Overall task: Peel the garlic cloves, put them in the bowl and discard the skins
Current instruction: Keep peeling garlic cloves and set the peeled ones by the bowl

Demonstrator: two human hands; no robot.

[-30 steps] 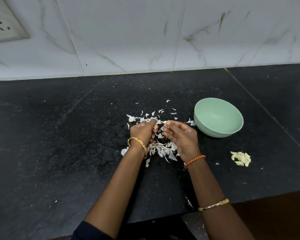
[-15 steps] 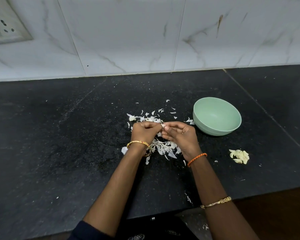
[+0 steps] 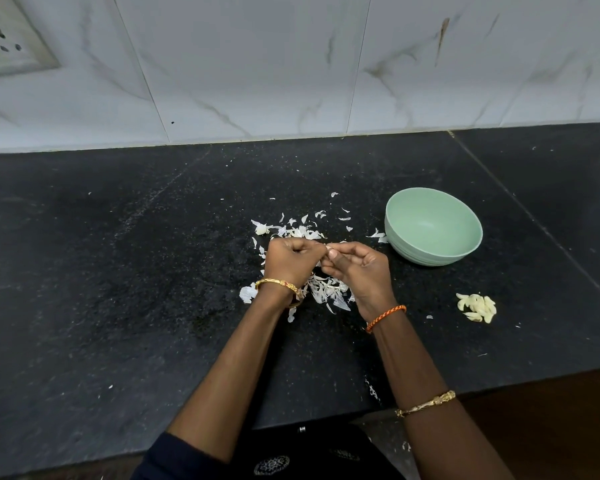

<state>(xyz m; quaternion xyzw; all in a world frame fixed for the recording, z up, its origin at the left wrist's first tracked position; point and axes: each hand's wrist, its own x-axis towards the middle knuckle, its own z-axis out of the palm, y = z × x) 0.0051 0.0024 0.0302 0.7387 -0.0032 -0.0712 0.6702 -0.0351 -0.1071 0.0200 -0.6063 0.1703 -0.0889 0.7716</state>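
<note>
My left hand and my right hand meet fingertip to fingertip over the black counter, both pinching a small garlic clove that is mostly hidden between the fingers. Under and behind the hands lies a scatter of white garlic skins. A pale green bowl stands to the right of the hands, and its inside looks bare. A small heap of peeled yellowish cloves lies on the counter, nearer than the bowl.
The black stone counter runs back to a white marble-tiled wall carrying a socket plate at the upper left. The counter's front edge runs along the lower right. Stray skin flecks dot the surface.
The hands have stayed together over the skins, with the fingertips shifting slightly around the clove. The view has drifted a little; the bowl and the peeled cloves have not moved.
</note>
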